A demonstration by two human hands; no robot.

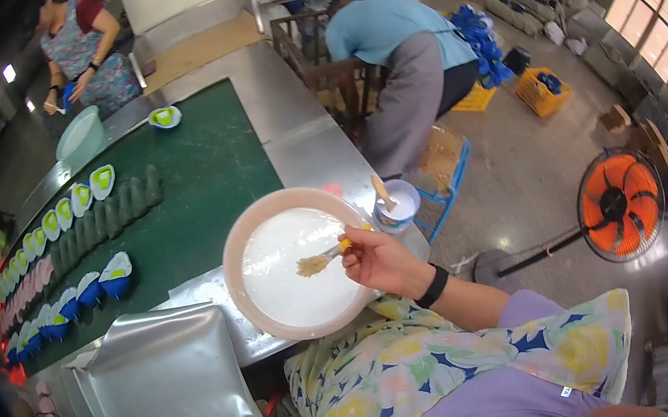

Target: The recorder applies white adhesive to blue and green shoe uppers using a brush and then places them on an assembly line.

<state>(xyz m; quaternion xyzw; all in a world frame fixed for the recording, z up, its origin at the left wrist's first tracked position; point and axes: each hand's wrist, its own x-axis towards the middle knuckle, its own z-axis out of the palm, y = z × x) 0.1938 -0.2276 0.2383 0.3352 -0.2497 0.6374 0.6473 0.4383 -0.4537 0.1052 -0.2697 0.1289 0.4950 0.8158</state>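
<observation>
My right hand [379, 261], with a black band at its wrist, pinches the handle of a brush [318, 263]. The brush's tan bristles hang over a pale pink round basin [248, 316] of milky white liquid. I cannot tell whether the bristle tips touch the liquid. Just beyond the hand, a small tub [405, 202] of white material has a second brush with a wooden handle [384, 190] standing in it. My left hand is out of view.
A green conveyor belt [205, 168] carries rows of white, lime and blue cup-shaped pieces [116, 276] and dark grey pieces [104, 219]. A silvery sheet-covered surface [171, 365] lies near left. An orange fan [620, 202] stands at right; one co-worker [403, 40] bends ahead, another [87, 55] stands far left.
</observation>
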